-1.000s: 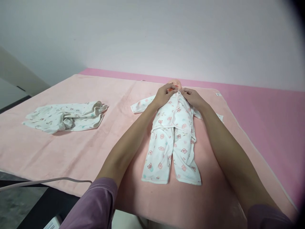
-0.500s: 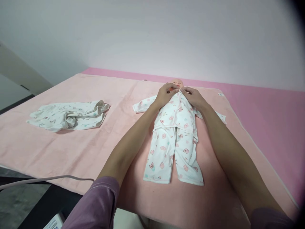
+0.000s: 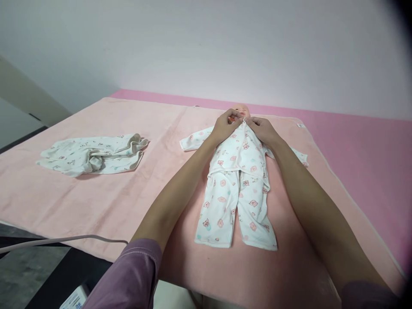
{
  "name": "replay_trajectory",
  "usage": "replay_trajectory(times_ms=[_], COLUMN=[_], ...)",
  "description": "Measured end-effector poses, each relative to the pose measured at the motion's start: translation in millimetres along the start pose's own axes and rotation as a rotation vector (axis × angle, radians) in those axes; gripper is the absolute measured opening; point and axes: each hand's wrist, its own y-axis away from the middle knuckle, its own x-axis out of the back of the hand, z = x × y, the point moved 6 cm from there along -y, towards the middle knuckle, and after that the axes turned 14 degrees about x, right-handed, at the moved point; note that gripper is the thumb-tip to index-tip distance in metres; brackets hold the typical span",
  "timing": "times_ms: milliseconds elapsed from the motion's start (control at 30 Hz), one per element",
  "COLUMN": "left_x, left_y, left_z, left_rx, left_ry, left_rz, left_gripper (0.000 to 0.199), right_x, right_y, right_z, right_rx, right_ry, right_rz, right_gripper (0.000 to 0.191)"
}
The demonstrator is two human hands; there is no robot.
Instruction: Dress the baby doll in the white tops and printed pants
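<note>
A baby doll (image 3: 242, 109) lies on its back, its head at the far side, dressed in a white baby top (image 3: 236, 152) printed with small pink animals. Matching white trousers (image 3: 220, 210) cover its legs, spread towards me. At the doll's neck, my left hand (image 3: 227, 124) pinches the top's collar from the left. My right hand (image 3: 262, 128) grips the same collar from the right, the fingertips of both hands almost meeting under the chin. Whatever fastening lies between the fingers is too small to make out. The sleeves stretch out to either side.
A crumpled white patterned baby garment (image 3: 93, 155) lies to the left on the pink blanket (image 3: 154, 128). A pale cable (image 3: 64, 241) runs along the near left edge. Behind the table rises a plain wall (image 3: 206, 51). A white box (image 3: 74, 298) is at the bottom left.
Both hands stay at the collar with only slight finger movement. The whole view has shifted a little; the clothes lie as before.
</note>
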Motion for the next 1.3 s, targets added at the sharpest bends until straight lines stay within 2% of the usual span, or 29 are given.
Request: replay_trajectory(times_ms=[300, 433, 633, 833, 1133, 1300], left_x=[-3.3, -2.7, 0.0, 2.2, 0.0, 0.7], left_y=[3, 6, 10, 9, 8, 7], left_z=[3, 5, 12, 12, 8, 8], left_rx=[-0.004, 0.047, 0.116, 0.127, 0.122, 0.124], left_ry=[0.072, 0.066, 0.004, 0.02, 0.039, 0.029], left_rz=[-0.03, -0.046, -0.131, -0.21, -0.184, -0.165], left_gripper=[0.024, 0.025, 0.018, 0.009, 0.012, 0.009], right_x=[1, 3, 4, 7, 7, 10], right_y=[-1, -2, -2, -1, -3, -1], right_z=[2, 5, 9, 5, 11, 7], right_rx=[0.025, 0.031, 0.001, 0.076, 0.039, 0.004], right_ry=[0.025, 0.026, -0.006, 0.034, -0.007, -0.048], right_rz=[-0.028, -0.012, 0.01, 0.026, 0.031, -0.006], right_gripper=[0.065, 0.061, 0.059, 0.057, 0.056, 0.046])
